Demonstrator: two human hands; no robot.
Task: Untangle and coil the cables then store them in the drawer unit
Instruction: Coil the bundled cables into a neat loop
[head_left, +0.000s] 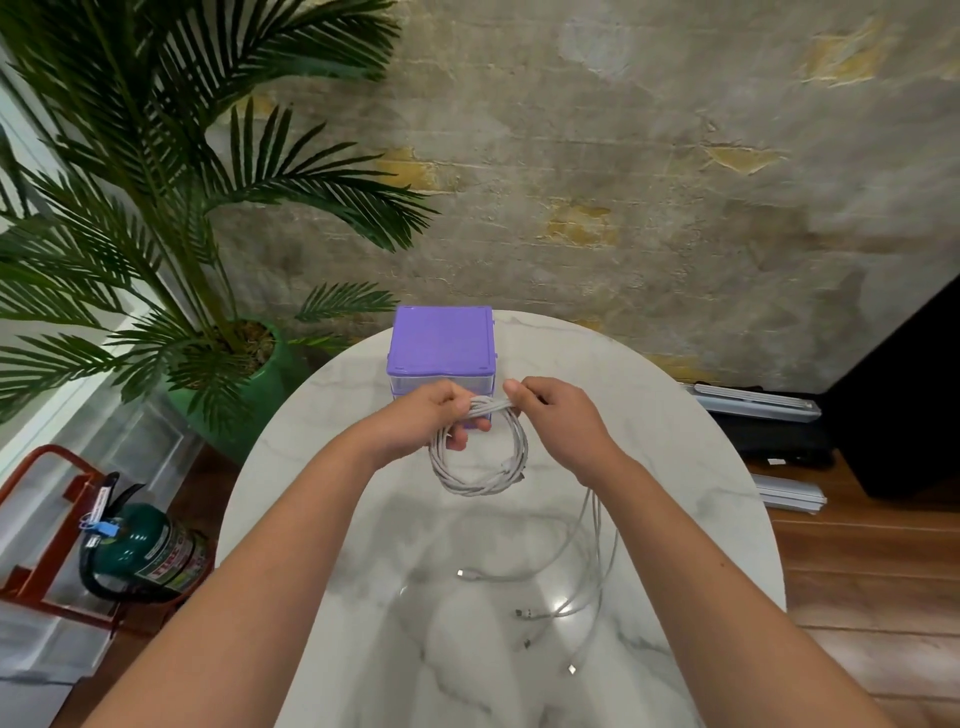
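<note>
Above the middle of the round white marble bench, both hands hold a coiled white cable. At the coil's twelve o'clock, the left hand curls its fingers through the loop, and the right hand pinches the bundled strands just beside it. Behind the hands, at twelve o'clock, stands the purple plastic drawer unit. Loose white cables with small plugs trail over the bench at five o'clock. Off the bench at ten o'clock stands a potted green palm; at eight o'clock, a green fire extinguisher.
</note>
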